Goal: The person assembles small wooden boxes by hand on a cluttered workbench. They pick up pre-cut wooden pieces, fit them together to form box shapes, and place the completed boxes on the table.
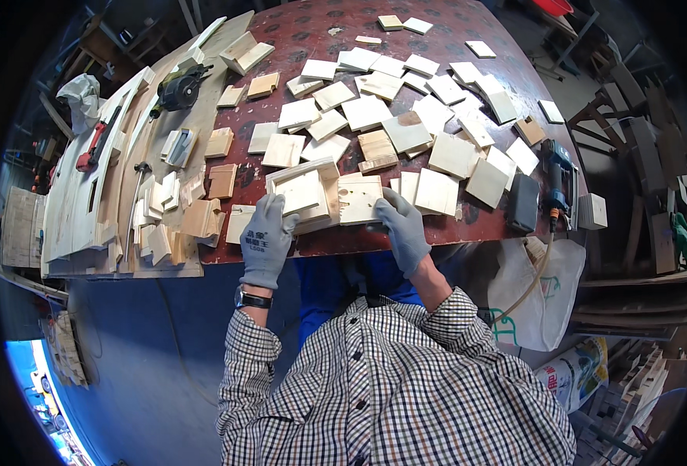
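At the six o'clock edge of the bench [312, 241], our gloved left hand [266, 241] clasps the small open wooden box [306, 194] in a half-closed grip, while our right hand [403, 231] pinches the pale wooden panel [359, 199] butted against the box's three o'clock side.

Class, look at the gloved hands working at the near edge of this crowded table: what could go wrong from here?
1. The small wooden box frame under the left hand and the flat wooden piece under the right hand sit near the table edge; a slip might drop them.
2. Loose wooden squares crowd close behind and may get knocked.
3. The blue power tool rests near the edge with its hose hanging; a snag might pull it off.
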`<state>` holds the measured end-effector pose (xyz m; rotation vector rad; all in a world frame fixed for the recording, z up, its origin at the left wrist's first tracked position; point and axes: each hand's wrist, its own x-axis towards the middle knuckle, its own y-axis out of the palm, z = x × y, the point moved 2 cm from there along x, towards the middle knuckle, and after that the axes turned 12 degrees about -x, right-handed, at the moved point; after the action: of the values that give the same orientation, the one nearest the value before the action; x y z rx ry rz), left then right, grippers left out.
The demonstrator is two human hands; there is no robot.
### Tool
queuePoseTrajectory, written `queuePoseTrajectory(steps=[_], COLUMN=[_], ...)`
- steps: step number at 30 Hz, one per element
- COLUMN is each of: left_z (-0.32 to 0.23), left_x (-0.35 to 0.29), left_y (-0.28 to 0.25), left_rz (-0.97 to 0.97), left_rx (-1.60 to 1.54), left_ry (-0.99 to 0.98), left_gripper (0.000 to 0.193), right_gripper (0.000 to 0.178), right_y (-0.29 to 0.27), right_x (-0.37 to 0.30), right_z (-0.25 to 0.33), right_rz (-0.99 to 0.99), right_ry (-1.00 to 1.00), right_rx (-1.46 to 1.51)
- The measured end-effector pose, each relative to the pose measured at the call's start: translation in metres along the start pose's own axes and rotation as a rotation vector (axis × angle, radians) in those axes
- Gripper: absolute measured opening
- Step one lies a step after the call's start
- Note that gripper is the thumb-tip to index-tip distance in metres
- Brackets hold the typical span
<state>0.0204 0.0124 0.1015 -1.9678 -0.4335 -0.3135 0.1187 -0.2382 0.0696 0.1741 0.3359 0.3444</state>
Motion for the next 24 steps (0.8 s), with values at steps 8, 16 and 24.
queuePoseTrajectory(steps=[8,16,24], left_z=[-0.001,-0.001,-0.007], left_x=[0.0,0.0,0.004], left_y=[-0.001,-0.002,-0.012], left_rz=[-0.018,-0.014,0.029], left_rx=[-0.001,-0.023,0.159], left_ry=[0.005,-0.023,0.073], left_gripper=[0.038,0.039,0.037], right_gripper=[0.045,0.053,0.056], right_y=[-0.002,0.022,0.042], right_x=[0.003,0.0,0.006], right_z=[-0.008,0.003,0.006], right_rz=[0.011,0.079,0.135], right_ry=[-0.006,-0.044,-0.072], right_rx=[0.0,-0.139,-0.232])
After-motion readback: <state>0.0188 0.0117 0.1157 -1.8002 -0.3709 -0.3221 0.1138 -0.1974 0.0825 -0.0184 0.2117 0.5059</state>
